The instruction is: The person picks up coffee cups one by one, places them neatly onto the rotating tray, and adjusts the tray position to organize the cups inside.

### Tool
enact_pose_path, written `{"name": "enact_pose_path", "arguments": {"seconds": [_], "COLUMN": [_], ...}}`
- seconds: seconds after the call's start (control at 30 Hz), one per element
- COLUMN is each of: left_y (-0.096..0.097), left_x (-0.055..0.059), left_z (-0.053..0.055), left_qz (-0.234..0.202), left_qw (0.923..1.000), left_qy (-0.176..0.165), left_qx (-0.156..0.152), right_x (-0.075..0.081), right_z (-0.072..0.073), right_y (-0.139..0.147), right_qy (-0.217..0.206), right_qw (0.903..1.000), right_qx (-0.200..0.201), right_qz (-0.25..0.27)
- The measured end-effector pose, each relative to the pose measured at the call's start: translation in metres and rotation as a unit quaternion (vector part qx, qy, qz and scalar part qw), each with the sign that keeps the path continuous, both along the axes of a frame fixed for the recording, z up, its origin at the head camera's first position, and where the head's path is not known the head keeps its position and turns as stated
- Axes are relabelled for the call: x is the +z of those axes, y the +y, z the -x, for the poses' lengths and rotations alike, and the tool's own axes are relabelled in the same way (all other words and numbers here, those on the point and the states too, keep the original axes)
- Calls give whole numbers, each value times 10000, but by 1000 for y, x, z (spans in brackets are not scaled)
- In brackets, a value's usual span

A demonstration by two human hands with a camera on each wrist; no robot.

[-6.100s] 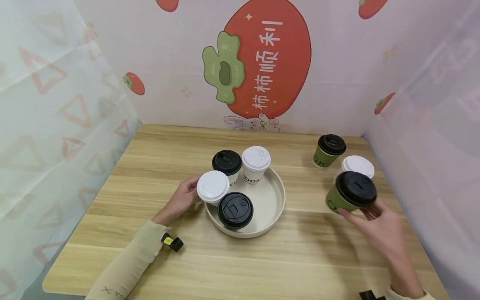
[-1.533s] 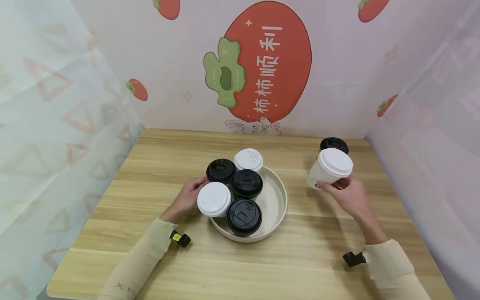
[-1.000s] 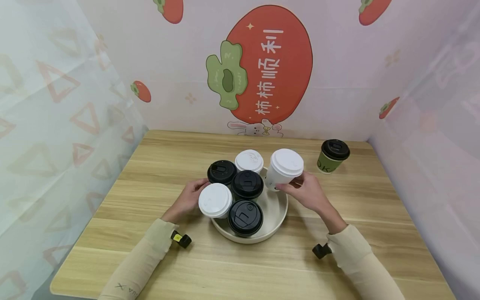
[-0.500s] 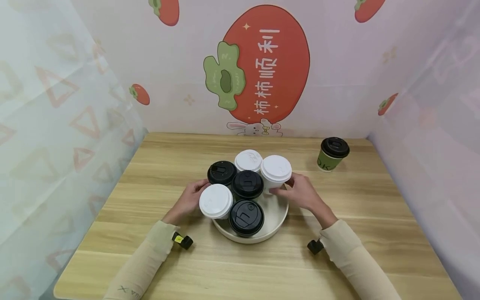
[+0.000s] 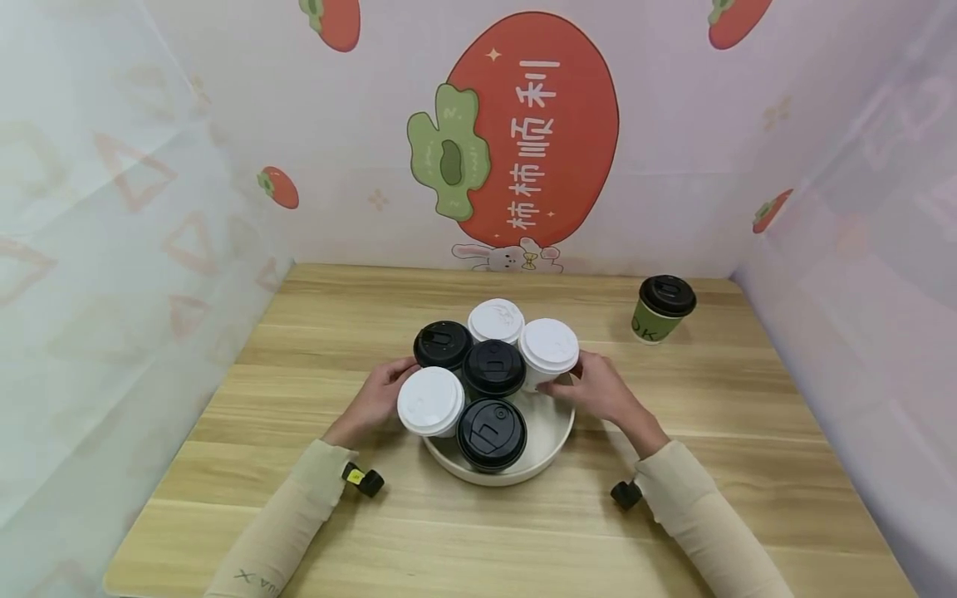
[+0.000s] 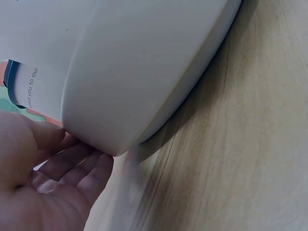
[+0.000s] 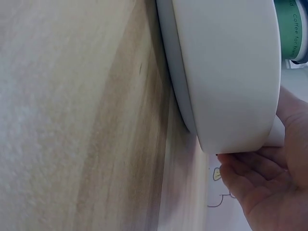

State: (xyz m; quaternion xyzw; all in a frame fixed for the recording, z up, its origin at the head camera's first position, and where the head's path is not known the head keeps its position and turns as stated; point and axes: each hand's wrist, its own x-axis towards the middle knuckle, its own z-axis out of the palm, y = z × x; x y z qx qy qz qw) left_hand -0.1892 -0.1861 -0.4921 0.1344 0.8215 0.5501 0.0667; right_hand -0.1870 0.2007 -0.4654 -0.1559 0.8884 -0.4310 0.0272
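My left hand [image 5: 380, 397] pinches the left edge of a round cream tray [image 5: 552, 425]. In the left wrist view its thumb lies over the rim and its fingers against the outer wall [image 6: 144, 62]. At the tray's right side my right hand [image 5: 598, 389] holds a white-lidded paper coffee cup [image 5: 549, 345], thumb in front and fingers behind. Beside it in the tray stand another white-lidded cup [image 5: 497, 320], a black-lidded cup [image 5: 443, 344], a middle black-lidded cup [image 5: 493, 367], a front black-lidded cup [image 5: 491, 434] and a left white-lidded cup [image 5: 430, 401].
A green coffee cup [image 5: 655, 322] with a black lid stands upright at the back right of the wooden table [image 5: 718, 432]. Printed cloth walls [image 5: 336, 216] rise along the back and both sides.
My right hand first put a green black-lidded cup in the tray's middle. It then brought a white-lidded cup from the right and lowered it into the tray. My left hand stayed at the tray's edge.
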Motion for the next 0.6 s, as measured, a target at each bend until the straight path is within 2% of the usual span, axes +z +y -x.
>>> {"name": "enact_pose_path", "arguments": {"seconds": [0.2,0.3,0.47,0.6], "left_y": [1,1,0,-2], "left_x": [-4,-5,-2,-2], "left_z": [-1,-3,-4,-4], "left_qz": [-112,-82,15,103], "left_qw": [9999,9999,10000,9998], "left_qy": [-98,-113,13,114], "left_qx": [57,-9,-58,-107], "right_x": [4,11,21,24], "right_z": [-4,-10,-15,-13], "right_y": [11,28,66,95], "right_qy": [-133,-241,-342,-544], "right_qw": [9997,9992,9932,9826], "right_qx": [115,-65,-845,-1619], "right_qz": [-150,-308,-731,-729]}}
